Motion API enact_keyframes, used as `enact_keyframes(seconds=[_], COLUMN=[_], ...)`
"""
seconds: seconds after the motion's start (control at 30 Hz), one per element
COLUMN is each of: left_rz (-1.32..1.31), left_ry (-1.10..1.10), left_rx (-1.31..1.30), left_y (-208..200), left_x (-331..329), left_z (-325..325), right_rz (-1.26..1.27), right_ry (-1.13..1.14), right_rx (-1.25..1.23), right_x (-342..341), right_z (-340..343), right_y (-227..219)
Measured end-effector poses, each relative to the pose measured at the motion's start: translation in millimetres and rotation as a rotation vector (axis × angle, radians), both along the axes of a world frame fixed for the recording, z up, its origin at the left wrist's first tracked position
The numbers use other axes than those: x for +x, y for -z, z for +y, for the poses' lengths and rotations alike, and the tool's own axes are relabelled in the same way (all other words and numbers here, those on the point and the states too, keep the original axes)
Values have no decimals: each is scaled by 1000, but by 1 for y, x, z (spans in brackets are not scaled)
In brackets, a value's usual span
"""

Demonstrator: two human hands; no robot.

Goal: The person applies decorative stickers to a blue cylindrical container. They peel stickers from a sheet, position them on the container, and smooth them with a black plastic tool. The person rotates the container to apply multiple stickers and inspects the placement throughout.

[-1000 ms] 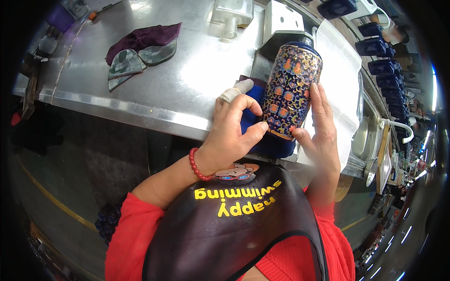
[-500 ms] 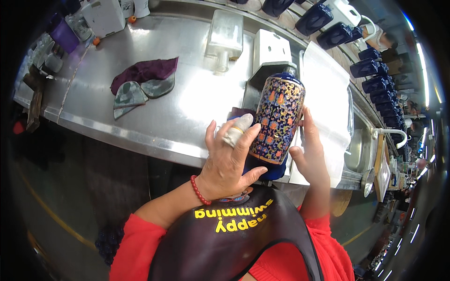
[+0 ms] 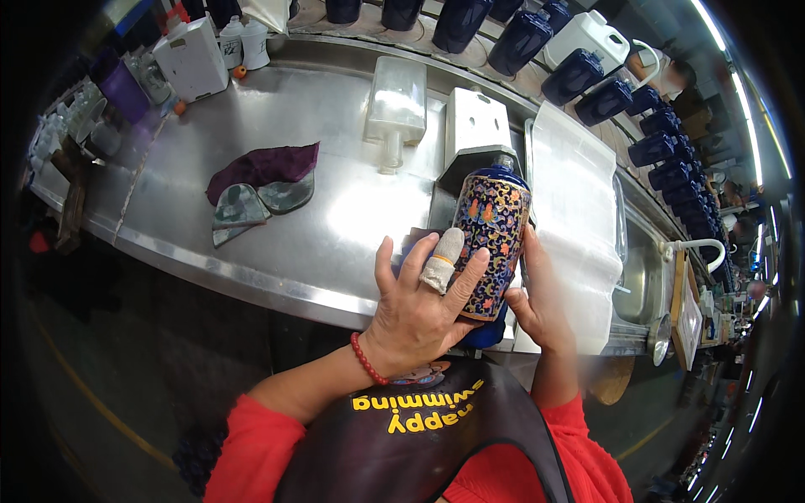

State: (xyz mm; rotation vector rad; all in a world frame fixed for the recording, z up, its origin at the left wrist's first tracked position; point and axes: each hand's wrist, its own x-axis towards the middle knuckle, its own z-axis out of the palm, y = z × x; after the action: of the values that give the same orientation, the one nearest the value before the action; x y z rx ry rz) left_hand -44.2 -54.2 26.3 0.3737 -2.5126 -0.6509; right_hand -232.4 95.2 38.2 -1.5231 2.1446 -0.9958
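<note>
A dark blue bottle (image 3: pixel 493 235) with a colourful floral decal on its front lies tilted, neck away from me, at the bench's near edge. My left hand (image 3: pixel 426 293) is at its left side, fingers spread and stretched out, with a pale wrapping on one finger. Its index finger touches the decal, and the thumb is by the bottle's lower end. On the other side, my right hand (image 3: pixel 541 293) cups the bottle's right edge, thumb toward me, fingertips partly hidden. Beneath the bottle is a dark support (image 3: pixel 451 180), mostly covered.
A purple cloth (image 3: pixel 268 170) and grey-green curved pads (image 3: pixel 287 194) lie left on the metal bench (image 3: pixel 310 277). Behind stand a clear bottle (image 3: pixel 398 101) and a white box (image 3: pixel 478 121). White sheeting (image 3: pixel 574 218) and a sink (image 3: pixel 639 281) are right. Several blue bottles (image 3: pixel 520 42) line the back.
The whole view has shifted, so the bench and bottle appear lower. My left index finger lies farther over the decal, and the left thumb has come nearer the bottle's lower end.
</note>
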Motion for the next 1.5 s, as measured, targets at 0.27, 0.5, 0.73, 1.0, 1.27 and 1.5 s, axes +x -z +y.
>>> enact_keyframes(seconds=[0.27,0.5,0.73,1.0,1.27,1.5], left_rz=[23,100,86,-101,42,18], left_ry=[-9,29,96,96,59,82], left_rx=[-63,35,248,128,-163,-76], left_y=[0,14,35,26,2,16], left_x=[-4,-5,-1,0,-8,-5], left_z=[2,-4,-10,-19,-11,-23], right_rz=[-53,-62,-41,32,24,20], right_ry=[8,20,42,39,64,-25], right_rx=[-75,-80,-56,-54,-100,-160], right_x=[2,0,-6,-7,-6,-5], right_z=[0,3,2,1,13,27], right_y=[7,9,0,-6,5,14])
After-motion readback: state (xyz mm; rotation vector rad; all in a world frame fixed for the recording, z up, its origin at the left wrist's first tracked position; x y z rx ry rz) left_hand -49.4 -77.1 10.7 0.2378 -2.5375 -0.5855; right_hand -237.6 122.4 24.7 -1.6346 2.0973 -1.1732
